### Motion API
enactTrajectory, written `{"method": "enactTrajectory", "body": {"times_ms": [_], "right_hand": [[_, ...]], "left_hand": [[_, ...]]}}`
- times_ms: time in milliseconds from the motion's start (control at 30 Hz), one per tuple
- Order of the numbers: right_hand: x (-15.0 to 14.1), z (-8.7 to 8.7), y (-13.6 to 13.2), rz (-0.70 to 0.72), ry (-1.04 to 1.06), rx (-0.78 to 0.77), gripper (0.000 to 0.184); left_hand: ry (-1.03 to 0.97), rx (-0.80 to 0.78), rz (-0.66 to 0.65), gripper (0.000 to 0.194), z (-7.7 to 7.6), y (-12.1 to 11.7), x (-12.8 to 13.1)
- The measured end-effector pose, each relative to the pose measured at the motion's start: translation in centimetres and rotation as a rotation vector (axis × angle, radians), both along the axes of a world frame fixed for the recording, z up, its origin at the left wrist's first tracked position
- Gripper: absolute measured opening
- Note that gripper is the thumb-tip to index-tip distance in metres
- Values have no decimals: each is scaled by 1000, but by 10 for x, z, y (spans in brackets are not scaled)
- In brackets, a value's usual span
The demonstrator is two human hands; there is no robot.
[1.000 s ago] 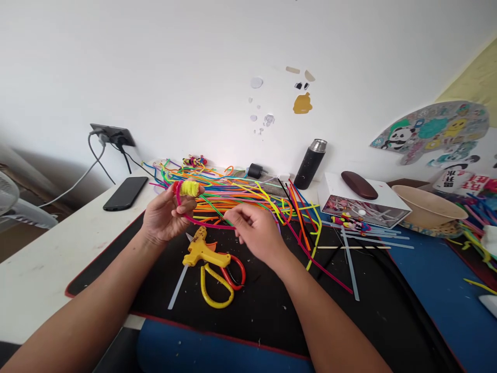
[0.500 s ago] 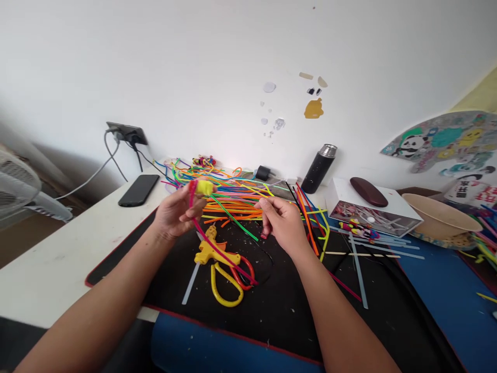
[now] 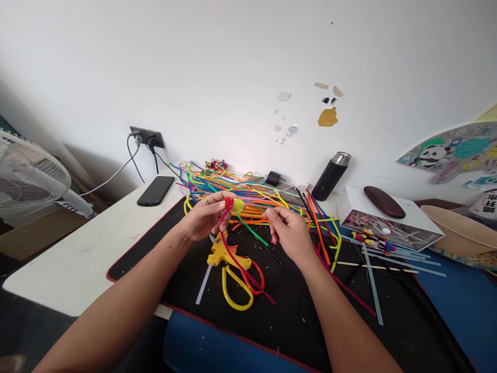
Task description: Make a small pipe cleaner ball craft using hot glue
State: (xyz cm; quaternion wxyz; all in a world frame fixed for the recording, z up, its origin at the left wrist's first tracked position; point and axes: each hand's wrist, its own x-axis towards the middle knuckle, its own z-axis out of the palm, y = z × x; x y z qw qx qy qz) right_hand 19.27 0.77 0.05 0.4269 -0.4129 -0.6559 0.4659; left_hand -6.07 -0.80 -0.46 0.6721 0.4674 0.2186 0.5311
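Note:
My left hand (image 3: 204, 218) is closed on a small wound pipe-cleaner piece (image 3: 237, 205), yellow at one end and red at the other. A long magenta pipe cleaner (image 3: 230, 252) trails down from it across the glue gun and scissors, its far end loose. A green pipe cleaner (image 3: 252, 229) reaches from near the piece towards my right hand (image 3: 289, 230). That hand is closed with thumb and fingers pinched, apart from both strands; whatever is in the pinch is hidden. Below the hands lie a yellow glue gun (image 3: 229, 256) and scissors (image 3: 237, 305) with yellow and red handles.
Behind my hands spreads a pile of coloured pipe cleaners (image 3: 252, 194). A black flask (image 3: 330, 177), a white box (image 3: 388, 215) and a beige bowl (image 3: 458, 225) stand to the right. Glue sticks (image 3: 373, 285) lie on the black mat (image 3: 287, 326). A phone (image 3: 156, 190) rests at left.
My right hand has let go of the magenta pipe cleaner, which dropped across the scissors. My left hand has turned the wound piece slightly. The view has swung left.

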Motion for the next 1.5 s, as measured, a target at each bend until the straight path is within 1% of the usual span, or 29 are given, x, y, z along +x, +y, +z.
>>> {"method": "enactTrajectory", "body": {"times_ms": [167, 300, 433, 600, 667, 733, 833, 900, 1000, 1100, 1200, 1300, 1367, 1433, 1500], "right_hand": [[-1, -3, 0, 15, -11, -1, 49], [-4, -5, -2, 26, -39, 17, 46], [-8, -5, -5, 51, -41, 31, 42], [-13, -10, -6, 75, 31, 1, 33], [-14, -12, -6, 87, 21, 37, 30], [-14, -11, -6, 88, -12, 62, 30], [-15, -8, -9, 97, -83, 90, 33], [-16, -7, -11, 91, -119, 116, 31], [-18, -6, -12, 55, -187, 157, 30], [-18, -5, -12, 64, -234, 178, 28], [-17, -1, -13, 62, -264, 169, 24], [-16, 5, -15, 57, -281, 149, 23], [-15, 8, -16, 52, -287, 135, 21], [-15, 9, -15, 48, -289, 123, 22], [-14, 9, -15, 41, -274, 118, 24]], "left_hand": [[30, 20, -38, 37, -3, 1, 5], [42, 7, -51, 38, -4, 0, 8], [61, -36, -41, 39, -3, -2, 11], [144, -120, -57, 36, 0, -5, 15], [187, -146, -52, 37, 1, -6, 17], [235, -170, -25, 37, 1, -7, 18], [288, -201, 29, 49, -1, -8, 21], [326, -209, 35, 51, -2, -8, 23], [369, -204, 29, 52, -5, -8, 25], [412, -208, 50, 50, -8, -7, 25], [428, -195, 64, 48, -10, -7, 24], [416, -174, 34, 42, -14, -6, 21], [397, -155, -9, 42, -17, -5, 18], [386, -131, -52, 43, -18, -4, 15], [395, -105, -68, 41, -18, -3, 15]]}}
